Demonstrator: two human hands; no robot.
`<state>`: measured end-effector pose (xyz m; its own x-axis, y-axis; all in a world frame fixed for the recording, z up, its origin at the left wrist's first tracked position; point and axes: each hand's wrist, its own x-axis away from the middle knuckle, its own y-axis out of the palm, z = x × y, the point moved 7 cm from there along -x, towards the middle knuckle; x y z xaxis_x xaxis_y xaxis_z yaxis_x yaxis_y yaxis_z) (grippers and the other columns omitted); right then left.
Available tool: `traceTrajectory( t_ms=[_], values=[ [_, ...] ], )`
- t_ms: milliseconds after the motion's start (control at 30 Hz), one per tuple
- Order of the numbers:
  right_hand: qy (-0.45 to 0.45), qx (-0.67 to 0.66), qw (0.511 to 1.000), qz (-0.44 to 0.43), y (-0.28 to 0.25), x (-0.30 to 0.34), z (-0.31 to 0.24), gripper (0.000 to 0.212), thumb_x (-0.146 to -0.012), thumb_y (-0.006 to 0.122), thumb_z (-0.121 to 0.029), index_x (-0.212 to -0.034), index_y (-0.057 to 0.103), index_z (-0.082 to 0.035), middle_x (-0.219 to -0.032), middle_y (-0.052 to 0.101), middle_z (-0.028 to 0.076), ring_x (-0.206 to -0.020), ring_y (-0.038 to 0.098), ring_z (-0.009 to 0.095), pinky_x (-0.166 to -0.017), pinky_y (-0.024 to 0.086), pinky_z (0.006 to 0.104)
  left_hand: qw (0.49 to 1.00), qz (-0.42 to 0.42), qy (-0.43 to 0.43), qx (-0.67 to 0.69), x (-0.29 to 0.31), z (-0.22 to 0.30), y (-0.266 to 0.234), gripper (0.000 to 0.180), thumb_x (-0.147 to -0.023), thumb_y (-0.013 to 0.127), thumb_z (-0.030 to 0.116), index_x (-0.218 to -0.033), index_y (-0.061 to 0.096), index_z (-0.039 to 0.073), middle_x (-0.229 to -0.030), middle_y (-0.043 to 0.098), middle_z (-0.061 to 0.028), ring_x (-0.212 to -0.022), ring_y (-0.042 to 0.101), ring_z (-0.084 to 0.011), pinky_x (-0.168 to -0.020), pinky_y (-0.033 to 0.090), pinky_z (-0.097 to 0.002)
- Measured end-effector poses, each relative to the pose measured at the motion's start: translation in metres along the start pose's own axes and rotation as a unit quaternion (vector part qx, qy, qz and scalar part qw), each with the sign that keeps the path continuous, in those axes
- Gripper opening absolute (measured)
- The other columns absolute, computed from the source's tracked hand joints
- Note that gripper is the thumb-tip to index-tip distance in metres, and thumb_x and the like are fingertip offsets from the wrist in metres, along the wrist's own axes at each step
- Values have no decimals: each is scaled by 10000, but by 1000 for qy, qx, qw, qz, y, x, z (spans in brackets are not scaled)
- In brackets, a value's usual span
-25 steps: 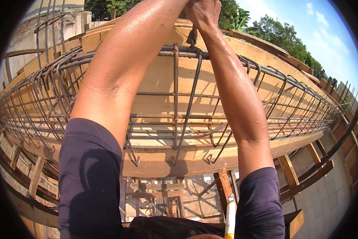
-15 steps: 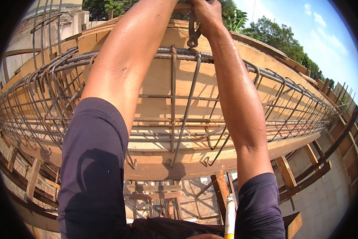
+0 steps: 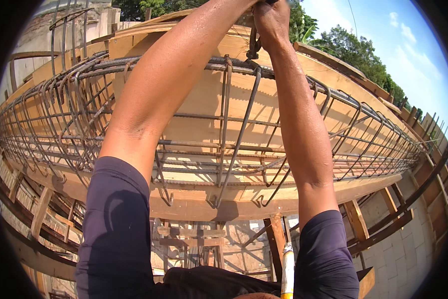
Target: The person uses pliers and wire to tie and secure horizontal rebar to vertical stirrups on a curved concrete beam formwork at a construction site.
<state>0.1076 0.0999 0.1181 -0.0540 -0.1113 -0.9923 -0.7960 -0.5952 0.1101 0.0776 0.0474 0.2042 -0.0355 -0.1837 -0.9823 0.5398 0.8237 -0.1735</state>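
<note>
My right hand is at the top edge, closed round a dark metal hand tool that looks like tying pincers. The tool's head points down and sits just above the top bars of a long rebar cage. Beside the right hand, my left forearm reaches up to the same spot, but the left hand is cut off by the top edge. Hooked stirrups hang from the cage's upper bars under my hands.
Plywood formwork stands behind the cage, with a timber beam along its lower edge. Timber props rise below. Vertical rebars stand at far left. A lit cigarette juts up at the bottom. Grey block paving lies at lower right.
Cage and formwork sit slightly farther right and lower at the top of the picture. My right hand and the pincers have moved a little right; my left forearm slants more to the right.
</note>
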Motion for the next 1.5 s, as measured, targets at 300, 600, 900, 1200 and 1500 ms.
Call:
traceTrajectory(
  t_ms=[300, 600, 900, 1200, 1500],
  values=[
    [124, -95, 985, -66, -3, 21, -16, 188, -934, 626, -216, -976, 598, -35, -737, 572, -1, -620, 521, 111, -564, 423, 302, 999, -1, -29, 24, 27, 39, -14, 219, -874, 687, 229, -1045, 759, 113, -770, 715, -92, -609, 623, -111, -570, 506, -296],
    [269, 2, 962, 48, -36, 10, 56, 151, -827, 591, -144, -848, 649, -6, -620, 583, 71, -520, 537, 192, -514, 431, 344, 996, -39, -59, 60, -1, 5, 13, 272, -819, 748, 263, -1042, 734, 108, -786, 712, -97, -654, 639, -145, -606, 519, -317],
    [190, 170, 966, 36, -23, 9, 10, 218, -752, 664, -142, -846, 684, 54, -772, 702, 192, -710, 703, 309, -660, 535, 420, 994, -39, -85, 50, -4, -10, 15, 352, -763, 808, 296, -1039, 708, 103, -802, 709, -102, -700, 654, -180, -641, 532, -339],
    [283, -149, 944, -82, -14, 17, 44, 326, -898, 681, -88, -1176, 545, 15, -842, 664, 119, -645, 669, 185, -595, 615, 328, 990, -35, -124, 59, -7, -22, 23, 444, -708, 869, 330, -1037, 682, 98, -818, 706, -108, -745, 670, -214, -677, 545, -360],
    [185, 30, 982, 10, -22, 16, 21, 257, -871, 744, -198, -956, 656, 28, -779, 684, 134, -647, 693, 192, -528, 559, 387, 975, 56, -143, -160, 15, 0, 7, 597, -678, 866, 256, -1163, 560, 92, -1004, 701, -188, -975, 676, -336, -866, 529, -450]
  ],
)
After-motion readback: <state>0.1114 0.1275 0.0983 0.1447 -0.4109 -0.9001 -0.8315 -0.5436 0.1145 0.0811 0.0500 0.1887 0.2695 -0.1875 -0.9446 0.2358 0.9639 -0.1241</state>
